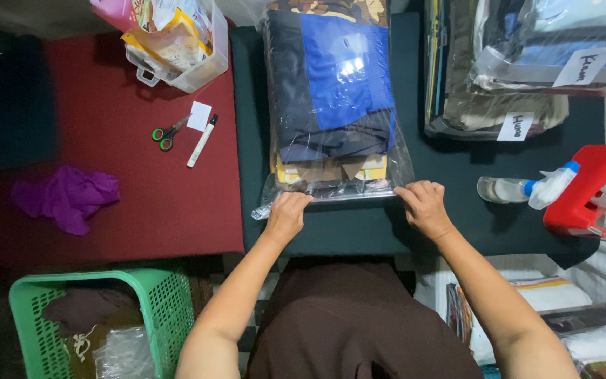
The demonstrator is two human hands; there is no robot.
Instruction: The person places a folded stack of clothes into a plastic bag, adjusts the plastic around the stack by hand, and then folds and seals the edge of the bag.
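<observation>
Clear plastic bag of folded clothes [331, 105]: blue, navy, yellow, tan. Green-handled scissors [168, 133]; crumpled purple cloth [68, 196]. Green perforated plastic basket [26, 309]; red tape dispenser [590, 189].

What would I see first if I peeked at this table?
Two hands, left hand and right hand, pinch the near edge of a clear bag stuffed with folded blue and dark clothes, in the middle. A purple cloth lies on the red mat at left, and a green basket sits bottom left.
</observation>
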